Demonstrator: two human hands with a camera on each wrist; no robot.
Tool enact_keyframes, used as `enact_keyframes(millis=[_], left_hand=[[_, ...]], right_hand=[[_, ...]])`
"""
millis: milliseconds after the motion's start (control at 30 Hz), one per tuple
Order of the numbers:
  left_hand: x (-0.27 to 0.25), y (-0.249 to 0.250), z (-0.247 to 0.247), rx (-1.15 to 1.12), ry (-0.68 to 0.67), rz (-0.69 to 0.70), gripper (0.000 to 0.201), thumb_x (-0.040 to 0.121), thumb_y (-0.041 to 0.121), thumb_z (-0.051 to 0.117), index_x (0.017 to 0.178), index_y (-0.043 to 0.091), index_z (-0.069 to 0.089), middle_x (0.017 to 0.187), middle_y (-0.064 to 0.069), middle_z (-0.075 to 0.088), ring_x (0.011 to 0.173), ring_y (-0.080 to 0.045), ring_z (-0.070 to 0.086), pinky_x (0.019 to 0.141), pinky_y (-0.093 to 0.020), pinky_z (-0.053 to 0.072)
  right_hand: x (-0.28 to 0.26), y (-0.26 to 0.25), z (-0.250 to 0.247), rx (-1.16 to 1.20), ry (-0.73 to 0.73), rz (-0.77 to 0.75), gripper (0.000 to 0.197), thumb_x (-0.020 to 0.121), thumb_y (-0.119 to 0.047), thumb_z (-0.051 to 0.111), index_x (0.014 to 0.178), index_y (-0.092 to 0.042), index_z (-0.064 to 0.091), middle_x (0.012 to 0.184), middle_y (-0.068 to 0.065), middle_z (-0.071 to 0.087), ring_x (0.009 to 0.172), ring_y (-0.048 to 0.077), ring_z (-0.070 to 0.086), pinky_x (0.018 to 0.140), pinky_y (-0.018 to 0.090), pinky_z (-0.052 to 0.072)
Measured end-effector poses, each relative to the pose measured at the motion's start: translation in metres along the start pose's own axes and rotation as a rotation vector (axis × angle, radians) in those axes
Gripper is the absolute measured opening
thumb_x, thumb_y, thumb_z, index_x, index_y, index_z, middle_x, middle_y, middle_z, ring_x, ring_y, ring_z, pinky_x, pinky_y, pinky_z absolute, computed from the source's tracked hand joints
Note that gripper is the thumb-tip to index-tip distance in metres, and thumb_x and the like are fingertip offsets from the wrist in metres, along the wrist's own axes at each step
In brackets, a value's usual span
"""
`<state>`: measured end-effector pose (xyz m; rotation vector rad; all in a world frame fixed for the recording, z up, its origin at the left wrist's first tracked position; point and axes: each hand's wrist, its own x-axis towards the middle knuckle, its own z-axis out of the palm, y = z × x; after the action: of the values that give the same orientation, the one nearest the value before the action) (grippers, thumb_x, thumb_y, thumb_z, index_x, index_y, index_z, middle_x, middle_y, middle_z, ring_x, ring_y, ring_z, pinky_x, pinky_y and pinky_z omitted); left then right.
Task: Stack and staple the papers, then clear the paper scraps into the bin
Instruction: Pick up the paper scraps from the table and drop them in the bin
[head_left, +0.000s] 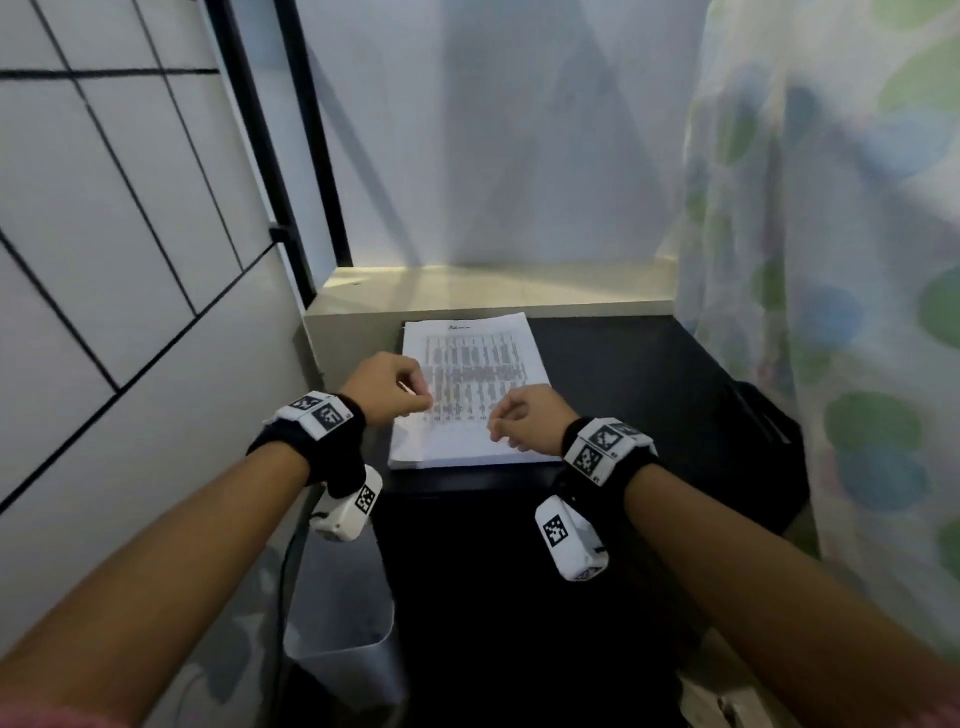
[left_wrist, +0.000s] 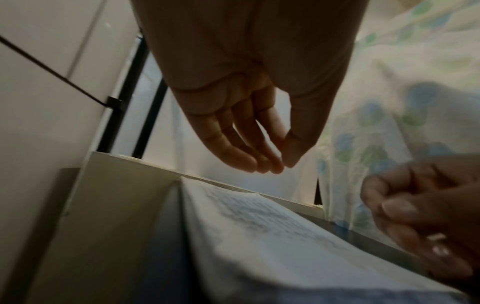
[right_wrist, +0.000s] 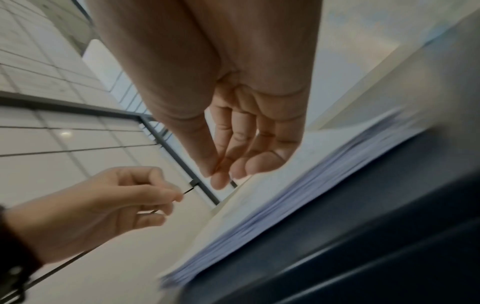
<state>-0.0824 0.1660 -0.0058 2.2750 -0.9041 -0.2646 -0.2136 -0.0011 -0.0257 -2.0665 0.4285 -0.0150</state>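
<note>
A: Where are the papers?
B: The paper stack (head_left: 475, 384) lies flat on the black tabletop (head_left: 623, 374).
A: And the hands?
B: The left hand (head_left: 387, 387) pinches a thin scrap (head_left: 407, 388); the right hand (head_left: 524, 418), loosely curled and holding nothing, hovers over the stack's near edge.

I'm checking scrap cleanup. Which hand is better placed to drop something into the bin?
Probably the left hand: it hovers at the left edge of the paper stack, and the bin sits below on that side. The right hand is over the stack's near right part.
</note>
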Motion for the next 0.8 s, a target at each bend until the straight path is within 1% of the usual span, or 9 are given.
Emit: enact_keyframes(millis=[67, 167, 267, 333, 400, 533, 633, 667, 800], left_hand=[[-0.018, -0.023, -0.011, -0.003, 0.039, -0.024, 0.031, 0.074, 0.002, 0.074, 0.056, 0.021, 0.057, 0.062, 0.007, 0.061, 0.049, 0.004, 0.057, 0.063, -0.018, 0.050], [-0.044, -0.061, -0.025, 0.007, 0.079, -0.082, 0.032, 0.075, 0.007, 0.075, 0.058, 0.027, 0.056, 0.060, 0.011, 0.058, 0.046, 0.010, 0.056, 0.056, -0.008, 0.045], [-0.065, -0.099, -0.031, 0.028, 0.087, -0.194, 0.025, 0.077, 0.009, 0.074, 0.063, 0.023, 0.058, 0.058, 0.011, 0.057, 0.049, 0.005, 0.054, 0.066, -0.024, 0.051], [-0.076, -0.122, -0.030, 0.026, 0.076, -0.265, 0.016, 0.077, 0.008, 0.073, 0.068, 0.017, 0.063, 0.059, 0.006, 0.058, 0.054, -0.003, 0.053, 0.072, -0.030, 0.052], [-0.084, -0.141, -0.026, 0.029, 0.045, -0.309, 0.004, 0.077, 0.007, 0.072, 0.081, 0.007, 0.071, 0.067, -0.003, 0.063, 0.055, -0.008, 0.054, 0.070, -0.027, 0.051], [-0.091, -0.176, -0.004, 0.040, -0.047, -0.383, 0.016, 0.080, 0.008, 0.070, 0.094, 0.001, 0.072, 0.086, -0.014, 0.071, 0.056, -0.005, 0.056, 0.057, -0.013, 0.045], [-0.088, -0.198, 0.017, 0.054, -0.123, -0.457, 0.018, 0.082, 0.008, 0.067, 0.097, 0.000, 0.072, 0.101, -0.016, 0.073, 0.089, -0.025, 0.070, 0.074, -0.022, 0.050], [-0.086, -0.206, 0.025, 0.058, -0.139, -0.477, 0.017, 0.082, 0.009, 0.065, 0.096, 0.000, 0.072, 0.102, -0.016, 0.073, 0.094, -0.027, 0.069, 0.078, -0.025, 0.051], [-0.075, -0.234, 0.049, 0.080, -0.186, -0.541, 0.016, 0.085, 0.012, 0.058, 0.082, 0.002, 0.070, 0.084, -0.017, 0.068, 0.084, -0.024, 0.067, 0.081, -0.031, 0.055]], right_hand=[[0.002, -0.026, 0.035, 0.013, -0.043, -0.051, 0.023, 0.086, -0.010, 0.063, 0.065, -0.018, 0.058, 0.065, 0.000, 0.064, 0.051, 0.008, 0.053, 0.050, 0.018, 0.047], [0.002, -0.055, 0.090, -0.005, -0.106, -0.118, 0.025, 0.085, -0.007, 0.062, 0.063, -0.019, 0.059, 0.067, 0.008, 0.065, 0.048, 0.010, 0.054, 0.047, 0.018, 0.050], [0.002, -0.071, 0.142, -0.128, -0.161, -0.172, 0.017, 0.085, -0.011, 0.063, 0.069, -0.016, 0.065, 0.068, 0.009, 0.068, 0.048, 0.015, 0.060, 0.047, 0.018, 0.052], [0.004, -0.075, 0.172, -0.245, -0.202, -0.177, 0.011, 0.085, -0.012, 0.060, 0.082, -0.010, 0.071, 0.080, 0.015, 0.073, 0.061, 0.025, 0.068, 0.060, 0.027, 0.058], [0.010, -0.070, 0.200, -0.371, -0.244, -0.157, 0.019, 0.085, -0.012, 0.056, 0.092, -0.005, 0.073, 0.095, 0.019, 0.073, 0.085, 0.033, 0.070, 0.078, 0.036, 0.058], [0.032, -0.036, 0.245, -0.395, -0.293, 0.033, 0.020, 0.087, -0.011, 0.057, 0.096, -0.002, 0.072, 0.104, 0.019, 0.070, 0.098, 0.035, 0.067, 0.086, 0.041, 0.056], [0.052, -0.003, 0.268, -0.338, -0.309, 0.197, 0.019, 0.088, -0.013, 0.058, 0.092, -0.001, 0.072, 0.101, 0.016, 0.072, 0.094, 0.031, 0.069, 0.085, 0.041, 0.058], [0.060, 0.007, 0.274, -0.326, -0.322, 0.242, 0.021, 0.089, -0.014, 0.056, 0.096, -0.001, 0.071, 0.101, 0.014, 0.071, 0.095, 0.030, 0.068, 0.086, 0.041, 0.057], [0.080, 0.030, 0.295, -0.295, -0.357, 0.381, 0.028, 0.090, -0.015, 0.055, 0.112, -0.001, 0.065, 0.116, 0.018, 0.064, 0.107, 0.034, 0.062, 0.095, 0.044, 0.052]])
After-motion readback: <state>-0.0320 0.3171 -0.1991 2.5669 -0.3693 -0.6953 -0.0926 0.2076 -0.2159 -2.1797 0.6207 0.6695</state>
